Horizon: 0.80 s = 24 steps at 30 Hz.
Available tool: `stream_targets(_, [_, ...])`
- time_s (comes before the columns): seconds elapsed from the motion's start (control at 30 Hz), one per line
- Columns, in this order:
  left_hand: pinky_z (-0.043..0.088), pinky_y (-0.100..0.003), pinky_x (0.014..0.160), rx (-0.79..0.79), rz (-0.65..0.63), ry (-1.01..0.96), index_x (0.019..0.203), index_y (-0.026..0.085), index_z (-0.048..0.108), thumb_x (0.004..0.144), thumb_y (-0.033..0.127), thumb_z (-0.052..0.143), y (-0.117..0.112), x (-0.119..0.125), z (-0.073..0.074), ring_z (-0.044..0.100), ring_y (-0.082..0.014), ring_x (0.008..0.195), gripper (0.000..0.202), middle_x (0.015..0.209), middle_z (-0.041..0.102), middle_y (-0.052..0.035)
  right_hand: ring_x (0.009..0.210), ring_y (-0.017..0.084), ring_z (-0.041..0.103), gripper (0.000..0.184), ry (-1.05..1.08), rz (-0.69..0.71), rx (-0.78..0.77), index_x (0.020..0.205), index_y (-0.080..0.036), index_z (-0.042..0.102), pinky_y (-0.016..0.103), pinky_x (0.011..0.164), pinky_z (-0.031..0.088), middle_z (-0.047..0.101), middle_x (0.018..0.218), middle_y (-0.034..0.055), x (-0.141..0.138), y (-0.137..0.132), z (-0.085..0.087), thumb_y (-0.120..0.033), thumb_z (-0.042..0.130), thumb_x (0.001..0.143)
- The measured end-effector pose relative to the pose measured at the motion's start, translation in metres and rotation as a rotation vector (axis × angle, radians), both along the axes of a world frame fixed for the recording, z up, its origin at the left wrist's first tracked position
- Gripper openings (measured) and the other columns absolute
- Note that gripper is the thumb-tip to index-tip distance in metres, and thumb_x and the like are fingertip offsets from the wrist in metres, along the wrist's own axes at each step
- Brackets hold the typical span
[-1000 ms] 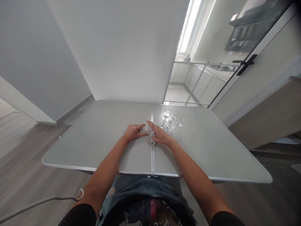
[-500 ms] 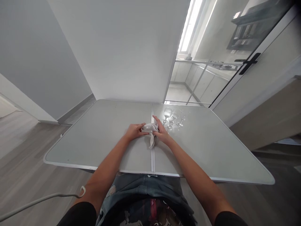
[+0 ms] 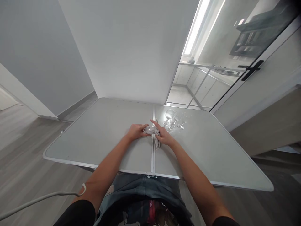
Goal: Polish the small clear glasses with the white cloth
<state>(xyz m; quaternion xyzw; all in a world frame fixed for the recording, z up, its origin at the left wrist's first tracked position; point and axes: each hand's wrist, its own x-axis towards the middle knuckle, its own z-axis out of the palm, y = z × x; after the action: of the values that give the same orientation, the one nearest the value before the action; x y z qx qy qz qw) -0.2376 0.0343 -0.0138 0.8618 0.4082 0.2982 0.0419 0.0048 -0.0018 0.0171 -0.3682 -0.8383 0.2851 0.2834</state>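
Note:
Over the table's middle seam, my left hand (image 3: 136,131) grips a clear drinking glass (image 3: 148,130) that lies sideways, thumb and fingers around its left end. My right hand (image 3: 165,137) is closed on a pale cloth (image 3: 157,144), pressed at the glass's right end, with a loose tail hanging toward me. How far the cloth goes into or around that end is hidden by my fingers. Just beyond my right hand stand several clear stemmed glasses, among them a round-bowled one (image 3: 169,114) and another stemmed glass (image 3: 181,124).
The pale folding table (image 3: 94,135) has a metal rim and a central seam. Behind it rises a white wall (image 3: 122,53); a glazed sliding door (image 3: 199,75) is at the back right. A light-coloured cable (image 3: 42,198) hangs at the lower left, by my left forearm.
The cloth has shifted right along the glass, so more of the clear glass shows between my hands. My right hand has moved slightly right and nearer me. The view has tilted a little.

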Motion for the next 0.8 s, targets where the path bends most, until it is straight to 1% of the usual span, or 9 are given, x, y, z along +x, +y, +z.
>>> stream_targets(0.07, [0.036, -0.024, 0.061, -0.019, 0.028, -0.010, 0.122, 0.024, 0.071, 0.075, 0.069, 0.072, 0.000, -0.002, 0.000, 0.063, -0.0137, 0.065, 0.065, 0.074, 0.072, -0.0011, 0.075, 0.020, 0.052, 0.086, -0.113, -0.024, 0.101, 0.158, -0.028, 0.030, 0.035, 0.079, 0.049, 0.062, 0.083, 0.0014, 0.004, 0.002, 0.000, -0.007, 0.046, 0.076])
stream_targets(0.13, [0.036, -0.024, 0.062, -0.046, 0.048, -0.020, 0.124, 0.025, 0.071, 0.073, 0.069, 0.073, 0.000, -0.002, 0.001, 0.062, -0.0137, 0.065, 0.067, 0.074, 0.072, -0.0009, 0.083, 0.023, 0.052, 0.080, -0.177, -0.043, 0.202, 0.153, -0.027, 0.041, 0.042, 0.089, 0.048, 0.067, 0.093, 0.0052, 0.006, 0.005, -0.001, -0.005, 0.046, 0.076])
stream_targets(0.23, [0.037, -0.024, 0.062, -0.108, 0.010, 0.008, 0.126, 0.024, 0.070, 0.073, 0.070, 0.074, 0.000, -0.001, 0.001, 0.062, -0.0138, 0.065, 0.071, 0.074, 0.072, -0.0010, 0.082, 0.023, 0.052, 0.079, -0.232, -0.038, 0.290, 0.150, -0.025, 0.044, 0.050, 0.103, 0.042, 0.070, 0.100, 0.0069, 0.008, 0.007, -0.004, -0.002, 0.046, 0.075])
stream_targets(0.3, [0.037, -0.024, 0.062, -0.132, -0.014, 0.040, 0.125, 0.023, 0.070, 0.073, 0.070, 0.073, 0.000, 0.000, 0.002, 0.062, -0.0145, 0.065, 0.071, 0.073, 0.071, -0.0014, 0.083, 0.023, 0.052, 0.081, -0.247, -0.047, 0.295, 0.152, -0.025, 0.042, 0.050, 0.104, 0.041, 0.070, 0.102, 0.0066, 0.008, 0.008, -0.004, -0.001, 0.046, 0.074])
stream_targets(0.4, [0.034, -0.024, 0.061, -0.107, 0.016, 0.075, 0.123, 0.023, 0.071, 0.073, 0.070, 0.073, 0.000, -0.001, 0.003, 0.063, -0.0155, 0.067, 0.068, 0.074, 0.072, -0.0025, 0.089, 0.024, 0.052, 0.082, -0.210, -0.094, 0.214, 0.150, -0.026, 0.043, 0.041, 0.090, 0.048, 0.068, 0.098, 0.0059, 0.005, 0.007, -0.003, -0.003, 0.047, 0.072])
stream_targets(0.53, [0.032, -0.025, 0.060, -0.070, 0.037, 0.095, 0.122, 0.025, 0.071, 0.073, 0.069, 0.073, 0.001, -0.005, 0.003, 0.063, -0.0150, 0.066, 0.066, 0.075, 0.072, -0.0020, 0.070, 0.017, 0.049, 0.080, -0.019, -0.057, -0.019, 0.146, -0.025, 0.047, 0.027, 0.070, 0.043, 0.057, 0.075, -0.0022, -0.002, 0.006, -0.001, -0.004, 0.047, 0.069])
stream_targets(0.67, [0.034, -0.024, 0.060, -0.054, 0.020, 0.046, 0.117, 0.025, 0.072, 0.074, 0.071, 0.072, 0.003, -0.006, 0.003, 0.062, -0.0144, 0.065, 0.063, 0.074, 0.071, -0.0011, 0.067, 0.013, 0.046, 0.081, 0.261, 0.024, -0.193, 0.149, -0.023, 0.040, 0.024, 0.067, 0.042, 0.052, 0.081, -0.0035, -0.006, 0.001, 0.002, -0.008, 0.049, 0.071])
stream_targets(0.73, [0.035, -0.024, 0.059, -0.046, 0.013, 0.026, 0.115, 0.024, 0.072, 0.075, 0.072, 0.069, 0.002, -0.005, 0.003, 0.061, -0.0141, 0.063, 0.063, 0.071, 0.070, -0.0007, 0.069, 0.013, 0.046, 0.082, 0.301, 0.012, -0.187, 0.152, -0.023, 0.035, 0.026, 0.070, 0.043, 0.052, 0.084, -0.0026, -0.008, -0.002, 0.002, -0.010, 0.050, 0.073])
stream_targets(0.8, [0.035, -0.024, 0.059, -0.021, -0.007, 0.019, 0.115, 0.023, 0.071, 0.077, 0.073, 0.066, 0.002, -0.004, 0.003, 0.060, -0.0137, 0.061, 0.063, 0.070, 0.070, -0.0009, 0.068, 0.014, 0.045, 0.083, 0.245, -0.027, -0.133, 0.155, -0.024, 0.031, 0.029, 0.073, 0.045, 0.052, 0.081, -0.0028, -0.009, -0.002, 0.000, -0.010, 0.049, 0.075])
